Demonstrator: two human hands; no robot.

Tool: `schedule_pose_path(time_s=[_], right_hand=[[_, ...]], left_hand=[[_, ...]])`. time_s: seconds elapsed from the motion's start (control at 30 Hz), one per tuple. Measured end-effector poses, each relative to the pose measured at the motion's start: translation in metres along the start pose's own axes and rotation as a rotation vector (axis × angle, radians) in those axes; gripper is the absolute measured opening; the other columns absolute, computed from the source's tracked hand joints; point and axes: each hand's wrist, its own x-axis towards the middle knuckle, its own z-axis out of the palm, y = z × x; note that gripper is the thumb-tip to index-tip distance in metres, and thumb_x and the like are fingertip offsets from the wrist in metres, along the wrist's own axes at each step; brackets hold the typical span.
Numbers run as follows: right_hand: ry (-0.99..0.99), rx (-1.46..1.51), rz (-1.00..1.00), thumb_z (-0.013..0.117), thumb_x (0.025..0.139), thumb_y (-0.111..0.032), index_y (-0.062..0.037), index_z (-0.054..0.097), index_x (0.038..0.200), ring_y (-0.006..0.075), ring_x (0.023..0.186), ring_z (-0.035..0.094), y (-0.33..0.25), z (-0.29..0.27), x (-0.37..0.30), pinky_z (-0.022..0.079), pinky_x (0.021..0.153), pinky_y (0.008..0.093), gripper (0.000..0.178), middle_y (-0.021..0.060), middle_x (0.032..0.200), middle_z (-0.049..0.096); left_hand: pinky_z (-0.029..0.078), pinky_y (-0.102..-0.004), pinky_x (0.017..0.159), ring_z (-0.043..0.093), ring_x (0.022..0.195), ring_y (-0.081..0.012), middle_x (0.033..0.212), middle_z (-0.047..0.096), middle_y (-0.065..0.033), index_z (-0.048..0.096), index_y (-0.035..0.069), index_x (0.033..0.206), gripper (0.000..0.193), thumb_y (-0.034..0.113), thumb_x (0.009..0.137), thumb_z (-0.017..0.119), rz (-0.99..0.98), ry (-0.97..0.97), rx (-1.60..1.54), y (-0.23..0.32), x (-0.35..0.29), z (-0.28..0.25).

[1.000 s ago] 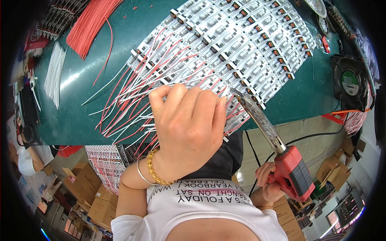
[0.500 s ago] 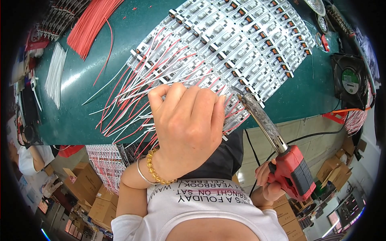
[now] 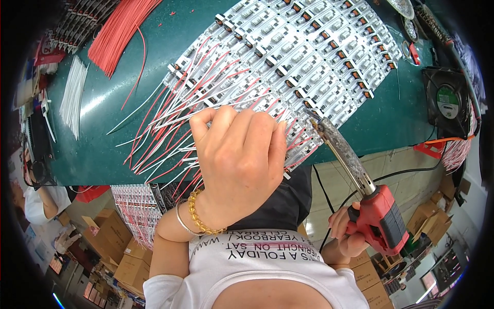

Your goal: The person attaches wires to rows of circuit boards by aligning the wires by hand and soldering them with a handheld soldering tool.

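Observation:
My left hand [image 3: 239, 154] is closed over the near side of a panel of white circuit boards [image 3: 309, 67], thumb and fingertips pinched together. Thin red and white wires [image 3: 170, 116] fan out from the boards and pass beneath this hand; what lies in the pinch is hidden. My right hand [image 3: 346, 232] grips the red and black handle of a soldering gun [image 3: 383, 221]. Its long, stained metal barrel points up and left, and the tip is over the boards, a little right of my left fingertips. Whether the tip touches them I cannot tell.
On the green table [image 3: 396, 118] lie a bundle of red wires [image 3: 123, 36] and a bundle of white wires [image 3: 73, 98] at left. A black fan [image 3: 446, 100] stands at the right edge. Cardboard boxes [image 3: 131, 265] are below, and a black cable [image 3: 401, 175] hangs near the gun.
The soldering gun has shifted slightly to the right with my right hand, its tip moving away from my left fingertips. My left hand has hardly moved.

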Motion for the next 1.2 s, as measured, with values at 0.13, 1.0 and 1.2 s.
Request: schedule_pose_path(time_s=[0.13, 1.0, 1.2], right_hand=[[0.049, 0.002, 0.030, 0.053, 0.083, -0.060, 0.0054, 0.039, 0.124, 0.0114, 0.038, 0.043, -0.001, -0.003, 0.000, 0.037, 0.040, 0.0252, 0.078, -0.0023, 0.046, 0.043], [0.069, 0.137, 0.090, 0.059, 0.073, -0.065, 0.0008, 0.038, 0.128, 0.0113, 0.044, 0.045, -0.009, -0.007, 0.000, 0.039, 0.048, 0.0279, 0.088, -0.0034, 0.050, 0.043], [0.036, 0.114, 0.015, 0.055, 0.078, -0.063, 0.0004, 0.036, 0.128, 0.0104, 0.040, 0.043, -0.001, -0.013, -0.006, 0.038, 0.043, 0.0254, 0.083, -0.0034, 0.047, 0.043]], left_hand=[[0.032, -0.0376, 0.071, 0.045, 0.064, -0.0226, 0.067, 0.048, -0.0042, 0.053, 0.007, 0.075, 0.014, 0.007, 0.074, 0.067, -0.012, 0.024, -0.013, -0.001, -0.003, 0.002], [0.036, -0.0174, 0.055, 0.049, 0.062, -0.0068, 0.072, 0.058, -0.0053, 0.062, -0.001, 0.078, 0.003, -0.003, 0.080, 0.062, -0.491, 0.299, -0.240, -0.018, -0.018, -0.108], [0.034, -0.0301, 0.060, 0.049, 0.060, -0.0198, 0.068, 0.054, -0.0024, 0.058, 0.006, 0.076, 0.015, 0.001, 0.070, 0.070, -0.064, -0.047, -0.236, 0.006, 0.003, -0.023]])
